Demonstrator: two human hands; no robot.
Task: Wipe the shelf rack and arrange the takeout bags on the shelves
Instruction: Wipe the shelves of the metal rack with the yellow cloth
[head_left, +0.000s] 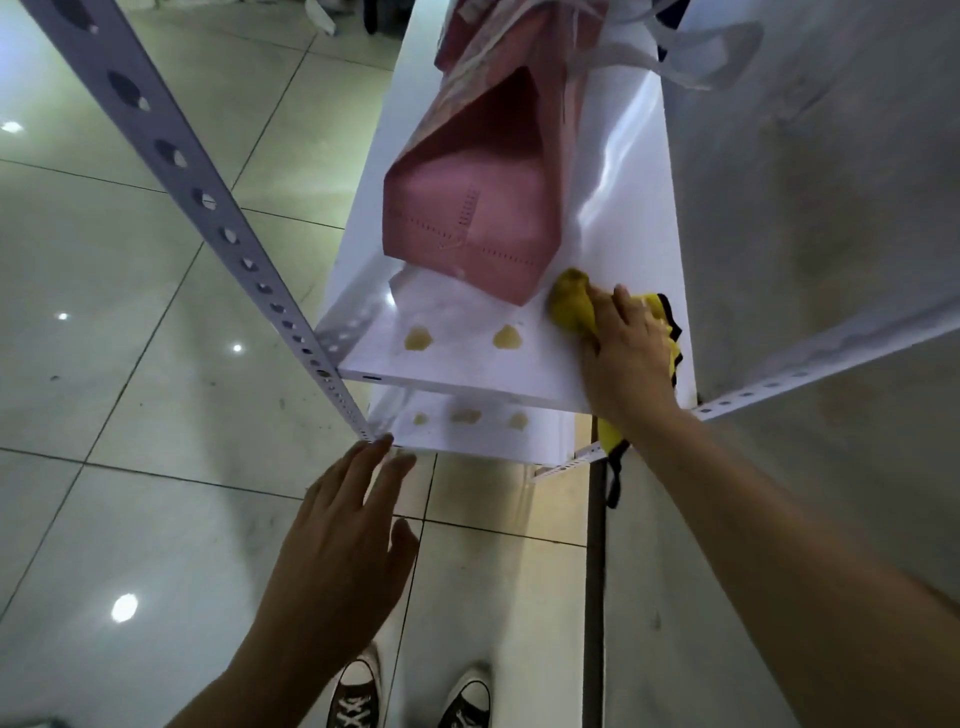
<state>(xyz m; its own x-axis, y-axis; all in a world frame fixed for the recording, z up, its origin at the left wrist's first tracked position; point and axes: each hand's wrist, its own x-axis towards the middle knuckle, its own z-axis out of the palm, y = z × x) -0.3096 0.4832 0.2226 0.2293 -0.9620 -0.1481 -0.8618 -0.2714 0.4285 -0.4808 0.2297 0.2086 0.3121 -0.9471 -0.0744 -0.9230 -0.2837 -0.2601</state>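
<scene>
1. Head view, looking steeply down a white metal shelf rack: its perforated grey-white upright post (208, 202) runs from the top left to the near left corner of the shelves
2. The right hand (626, 353) lies palm down on a crumpled yellow cleaning cloth with a black edge (571, 304), fingers bent over it and pressing it onto the glossy white upper shelf board (613, 223) at its near right part; a tail of the cloth hangs below the wrist past the shelf's front edge
3. A pink paper takeout bag with white handles (467, 218) lies on the same shelf, its flat bottom toward the camera, its near corner just beside the cloth
4. Two yellowish smears (506, 338) sit on the upper shelf near its front edge, left of the cloth
5. The white lower shelf board (467, 436) shows three similar marks
6. The left hand (337, 540) holds nothing, fingers straight and slightly spread, fingertips at the lower shelf's near left corner by the post's foot; contact cannot be told
7. Below are glossy pale floor tiles (130, 364) and two dark lace-up sneakers with white toe caps (415, 696)
</scene>
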